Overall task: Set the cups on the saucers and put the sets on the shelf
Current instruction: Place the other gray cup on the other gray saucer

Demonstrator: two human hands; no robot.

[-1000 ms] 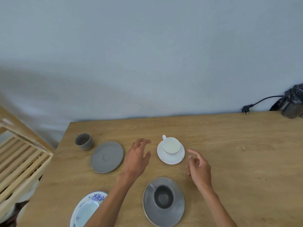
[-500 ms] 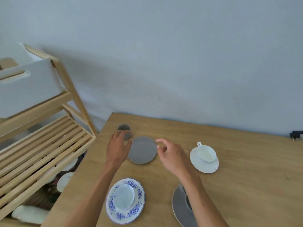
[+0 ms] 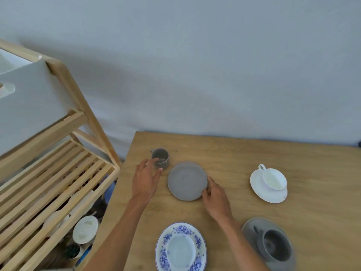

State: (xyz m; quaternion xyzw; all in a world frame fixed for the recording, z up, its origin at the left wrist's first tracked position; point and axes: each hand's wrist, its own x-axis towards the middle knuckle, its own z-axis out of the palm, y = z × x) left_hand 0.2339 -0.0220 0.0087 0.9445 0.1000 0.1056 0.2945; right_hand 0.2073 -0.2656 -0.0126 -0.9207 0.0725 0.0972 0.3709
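A small grey cup (image 3: 160,157) stands empty near the table's far left corner. Just right of it a grey saucer (image 3: 186,179) lies bare. My left hand (image 3: 145,180) reaches to the cup, finger and thumb spread and touching its near side. At the saucer's near right rim my right hand (image 3: 214,196) has thumb and fingers curled on the edge. Three sets stand on the table: a white cup (image 3: 274,178) on a white saucer (image 3: 259,192), a pale cup (image 3: 180,249) on a blue floral saucer (image 3: 166,237), and a dark grey cup (image 3: 275,246) on a grey saucer (image 3: 252,225).
A wooden slatted shelf (image 3: 58,173) stands left of the wooden table (image 3: 234,153), with a white bin (image 3: 29,108) on its upper level. White dishes (image 3: 85,229) and clutter lie below the shelf. A grey wall runs behind.
My view has swung left, bringing the shelf in. Both hands moved from the white set to the grey cup and bare grey saucer; the right hand now touches the saucer's rim.
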